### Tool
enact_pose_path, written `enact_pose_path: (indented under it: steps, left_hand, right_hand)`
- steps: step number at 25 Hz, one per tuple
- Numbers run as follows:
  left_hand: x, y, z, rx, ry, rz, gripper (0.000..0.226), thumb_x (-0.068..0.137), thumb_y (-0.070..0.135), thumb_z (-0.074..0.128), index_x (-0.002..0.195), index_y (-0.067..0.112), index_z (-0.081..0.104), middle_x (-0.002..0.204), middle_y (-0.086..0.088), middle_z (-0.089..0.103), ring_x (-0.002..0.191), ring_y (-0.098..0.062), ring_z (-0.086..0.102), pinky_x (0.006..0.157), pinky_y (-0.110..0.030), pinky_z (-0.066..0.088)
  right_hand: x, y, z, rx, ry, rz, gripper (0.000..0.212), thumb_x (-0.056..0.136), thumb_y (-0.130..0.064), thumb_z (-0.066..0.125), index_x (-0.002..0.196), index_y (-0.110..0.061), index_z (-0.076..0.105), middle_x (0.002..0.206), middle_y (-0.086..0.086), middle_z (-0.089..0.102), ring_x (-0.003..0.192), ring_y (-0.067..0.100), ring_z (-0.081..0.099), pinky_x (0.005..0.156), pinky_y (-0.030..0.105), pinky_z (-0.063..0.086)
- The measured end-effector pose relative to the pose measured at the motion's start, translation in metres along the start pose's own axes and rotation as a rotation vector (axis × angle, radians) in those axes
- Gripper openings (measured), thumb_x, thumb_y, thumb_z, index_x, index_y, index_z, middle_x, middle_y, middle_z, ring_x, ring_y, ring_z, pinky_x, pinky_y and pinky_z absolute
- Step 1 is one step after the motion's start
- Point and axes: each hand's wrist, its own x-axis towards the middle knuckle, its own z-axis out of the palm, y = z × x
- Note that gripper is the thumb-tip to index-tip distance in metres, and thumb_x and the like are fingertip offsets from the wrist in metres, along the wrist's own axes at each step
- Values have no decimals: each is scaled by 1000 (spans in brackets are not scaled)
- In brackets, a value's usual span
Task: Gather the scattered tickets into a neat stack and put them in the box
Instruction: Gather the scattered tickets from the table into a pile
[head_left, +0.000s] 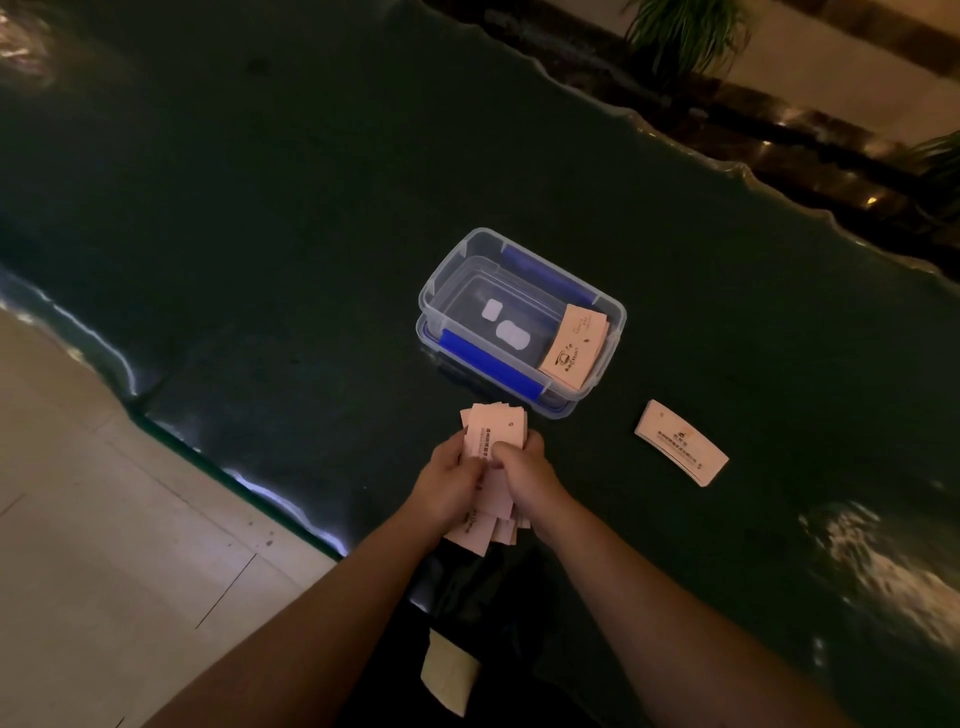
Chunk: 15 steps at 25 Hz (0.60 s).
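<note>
A loose bundle of pale pink tickets (494, 431) sits between both hands, its edges uneven and fanned at top and bottom. My left hand (451, 483) grips its left side and my right hand (524, 475) grips its right side, just in front of the box. The clear plastic box (441, 280) with blue latches stands open on the dark table; a neat stack of tickets (574, 347) leans in its right end. Another tidy stack of tickets (680, 442) lies on the table to the right of the box.
The dark green table (260, 234) has a wavy glossy edge running from left to bottom centre. Pale floor tiles (104, 519) lie to the left. A single pale ticket (449, 673) rests low near my body. Potted plants (685, 31) stand beyond the far edge.
</note>
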Motion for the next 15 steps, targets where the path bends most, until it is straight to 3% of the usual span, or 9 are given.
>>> enact_pose_path:
  steps: [2, 5, 8, 11, 15]
  left_hand:
    - [3, 2, 5, 1, 13, 22, 45, 101, 30, 49, 145, 38, 51, 136, 0, 62, 110, -15, 69, 88, -39, 59]
    - [5, 9, 17, 64, 44, 26, 60, 94, 40, 43, 153, 45, 41, 144, 1, 48, 128, -21, 49, 104, -49, 49]
    - [6, 13, 28, 134, 24, 21, 64, 96, 38, 39, 159, 46, 29, 143, 5, 37, 125, -17, 35, 95, -40, 41]
    - [5, 12, 37, 143, 3, 1, 64, 100, 36, 39, 161, 47, 20, 136, 11, 31, 119, -14, 30, 85, -33, 38]
    - [-3, 18, 48, 196, -72, 45, 77, 88, 50, 55, 159, 48, 24, 146, 1, 39, 129, -21, 40, 104, -50, 49]
  right_hand:
    - [-1, 5, 0, 70, 9, -49, 71, 94, -27, 64, 155, -32, 29, 136, 6, 60, 100, 21, 66, 69, 37, 55]
    - [-6, 15, -4, 213, 41, -113, 69, 87, -29, 64, 147, -34, 30, 128, 2, 61, 97, 16, 67, 67, 35, 55]
    - [-8, 24, -8, 291, 85, -153, 71, 87, -28, 65, 149, -34, 29, 129, -1, 60, 99, 14, 66, 74, 39, 57]
    - [-10, 26, -16, 353, 69, -148, 68, 91, -22, 65, 149, -37, 31, 132, 1, 61, 108, 22, 68, 92, 53, 59]
    - [-21, 35, -42, 472, -17, -122, 62, 99, -16, 56, 154, -33, 33, 127, 3, 65, 110, 28, 70, 95, 56, 58]
